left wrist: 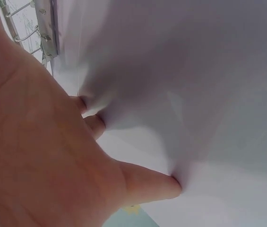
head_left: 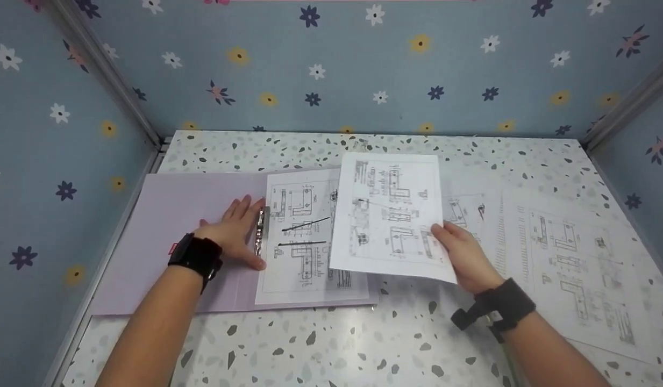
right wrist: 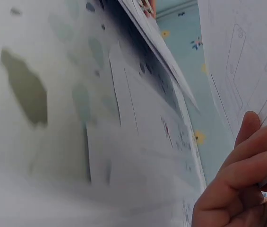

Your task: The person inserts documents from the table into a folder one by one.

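A lilac ring binder (head_left: 186, 209) lies spread on the table, its metal rings (head_left: 259, 231) along the fold. Printed drawing pages (head_left: 304, 269) lie on its right side, the top one crossed by two dark strokes. My left hand (head_left: 232, 231) rests spread on the binder beside the rings, fingertips on the lilac cover in the left wrist view. Between thumb and fingers my right hand (head_left: 463, 252) pinches the right edge of a printed sheet (head_left: 385, 215), raised over the right part of the binder pages. In the right wrist view the fingers (right wrist: 251, 170) curl behind this sheet.
Several loose printed sheets (head_left: 584, 279) lie overlapping on the speckled table (head_left: 288, 344) at the right, partly under my right forearm. Flowered panels (head_left: 342, 64) stand along the back and both sides of the table.
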Demonstrator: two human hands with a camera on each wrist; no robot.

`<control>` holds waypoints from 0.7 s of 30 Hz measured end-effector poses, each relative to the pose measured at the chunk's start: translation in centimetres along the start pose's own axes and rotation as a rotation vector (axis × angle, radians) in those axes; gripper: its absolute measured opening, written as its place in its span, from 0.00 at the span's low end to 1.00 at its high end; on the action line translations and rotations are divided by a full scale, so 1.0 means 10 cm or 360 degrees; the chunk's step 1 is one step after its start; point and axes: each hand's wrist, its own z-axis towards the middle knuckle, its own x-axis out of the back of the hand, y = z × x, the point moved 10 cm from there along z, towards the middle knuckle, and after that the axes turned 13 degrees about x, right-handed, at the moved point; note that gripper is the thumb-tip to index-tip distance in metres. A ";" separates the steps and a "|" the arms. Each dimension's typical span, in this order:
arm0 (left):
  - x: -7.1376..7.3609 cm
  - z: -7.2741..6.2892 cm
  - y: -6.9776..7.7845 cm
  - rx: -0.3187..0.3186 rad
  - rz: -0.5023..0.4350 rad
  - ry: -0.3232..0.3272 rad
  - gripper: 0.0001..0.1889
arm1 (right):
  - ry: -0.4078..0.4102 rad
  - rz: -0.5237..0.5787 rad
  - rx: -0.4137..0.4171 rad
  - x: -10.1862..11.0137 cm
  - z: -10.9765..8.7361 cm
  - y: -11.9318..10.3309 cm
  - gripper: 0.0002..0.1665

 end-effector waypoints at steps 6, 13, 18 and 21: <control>0.00 0.01 0.01 0.0003 0.0004 0.0001 0.82 | -0.0103 -0.0053 0.0071 -0.53 0.07 0.03 0.33; 0.00 0.01 0.00 0.0021 0.0020 -0.0009 0.81 | -0.0276 -0.0119 0.0161 -0.97 0.15 0.07 0.31; -0.01 0.00 0.02 -0.0001 0.0030 -0.0009 0.81 | -0.0377 -0.0420 0.0243 -1.13 0.18 0.04 0.38; -0.01 0.00 0.02 -0.0006 0.0026 -0.0005 0.81 | -0.0407 -0.0526 0.0265 -1.19 0.20 0.04 0.38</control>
